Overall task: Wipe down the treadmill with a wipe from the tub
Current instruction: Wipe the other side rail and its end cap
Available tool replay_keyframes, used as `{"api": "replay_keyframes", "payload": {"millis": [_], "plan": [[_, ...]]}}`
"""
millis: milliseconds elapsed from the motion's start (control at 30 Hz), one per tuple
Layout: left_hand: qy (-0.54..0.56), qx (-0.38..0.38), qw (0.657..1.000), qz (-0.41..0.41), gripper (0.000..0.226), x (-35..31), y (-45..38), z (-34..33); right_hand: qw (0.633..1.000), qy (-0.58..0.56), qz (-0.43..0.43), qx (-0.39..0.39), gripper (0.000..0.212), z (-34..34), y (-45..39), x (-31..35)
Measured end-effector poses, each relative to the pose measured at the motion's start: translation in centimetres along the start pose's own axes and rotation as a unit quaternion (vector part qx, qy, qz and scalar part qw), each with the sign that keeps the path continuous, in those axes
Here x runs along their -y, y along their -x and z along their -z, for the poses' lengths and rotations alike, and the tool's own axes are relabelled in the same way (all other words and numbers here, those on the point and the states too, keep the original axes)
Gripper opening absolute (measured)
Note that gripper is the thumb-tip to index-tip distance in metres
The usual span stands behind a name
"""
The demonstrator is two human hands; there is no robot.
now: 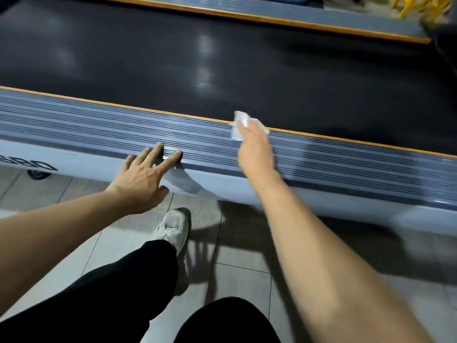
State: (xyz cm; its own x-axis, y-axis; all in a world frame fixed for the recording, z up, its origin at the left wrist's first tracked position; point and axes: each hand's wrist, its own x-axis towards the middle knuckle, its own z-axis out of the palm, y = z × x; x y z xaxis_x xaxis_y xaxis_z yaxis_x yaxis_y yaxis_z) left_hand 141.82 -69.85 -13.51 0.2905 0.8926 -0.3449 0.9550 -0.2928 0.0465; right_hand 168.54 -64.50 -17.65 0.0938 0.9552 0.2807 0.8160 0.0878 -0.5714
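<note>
We judge wiping under way: our right hand (pixel 254 147) presses a crumpled white wipe (pixel 241 125) on the treadmill's near ribbed side rail (pixel 99 129), left hand (pixel 143 177) splayed flat beside; black belt (pixel 222 58) seemingly remains.

Treadmill (pixel 222 194) on tiled floor (pixel 237 246)

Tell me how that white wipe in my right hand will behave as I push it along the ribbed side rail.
The wipe is probably limp: it looks crumpled and sticks out unevenly past the right hand. It seems light, so it should follow the hand easily. On the grooved side rail it may drag or bunch rather than glide.
</note>
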Motion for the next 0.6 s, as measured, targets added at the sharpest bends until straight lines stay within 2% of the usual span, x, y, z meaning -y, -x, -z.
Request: {"api": "replay_keyframes", "payload": {"millis": [100, 133, 200, 333, 400, 433, 500, 600], "plan": [[-0.002, 0.011, 1.0, 0.005, 0.089, 0.1, -0.4, 0.2, 0.992, -0.029, 0.078, 0.096, 0.057, -2.7, 0.4, 5.7], [-0.003, 0.017, 1.0, 0.006, 0.089, 0.1, -0.6, 0.3, 0.987, -0.015, 0.087, 0.131, 0.063, -2.9, 0.5, 6.2], [-0.007, 0.034, 0.999, 0.009, 0.088, 0.1, -0.8, 0.7, 0.984, 0.006, 0.09, 0.152, 0.07, -2.1, 0.7, 4.9], [0.01, 0.055, 0.998, 0.01, 0.089, -0.1, -0.9, 0.9, 0.996, 0.056, 0.013, 0.067, 0.051, 2.2, 3.1, -1.5], [0.012, 0.055, 0.998, 0.01, 0.09, 0.0, -0.9, 0.7, 0.992, 0.073, -0.104, 0.0, 0.04, 3.3, 4.3, -3.3], [0.007, 0.052, 0.999, 0.009, 0.09, 0.1, -0.8, 0.7, 0.986, 0.082, -0.138, -0.043, 0.042, 2.9, 4.7, -2.7], [0.004, 0.05, 0.999, 0.005, 0.088, 0.1, -0.9, 0.8, 0.991, 0.067, -0.102, -0.062, 0.053, 0.6, 5.0, 0.5], [0.013, 0.053, 0.999, 0.005, 0.085, 0.4, -0.9, 1.2, 0.997, -0.003, 0.016, 0.07, 0.061, -2.4, 5.7, 6.7]]}}
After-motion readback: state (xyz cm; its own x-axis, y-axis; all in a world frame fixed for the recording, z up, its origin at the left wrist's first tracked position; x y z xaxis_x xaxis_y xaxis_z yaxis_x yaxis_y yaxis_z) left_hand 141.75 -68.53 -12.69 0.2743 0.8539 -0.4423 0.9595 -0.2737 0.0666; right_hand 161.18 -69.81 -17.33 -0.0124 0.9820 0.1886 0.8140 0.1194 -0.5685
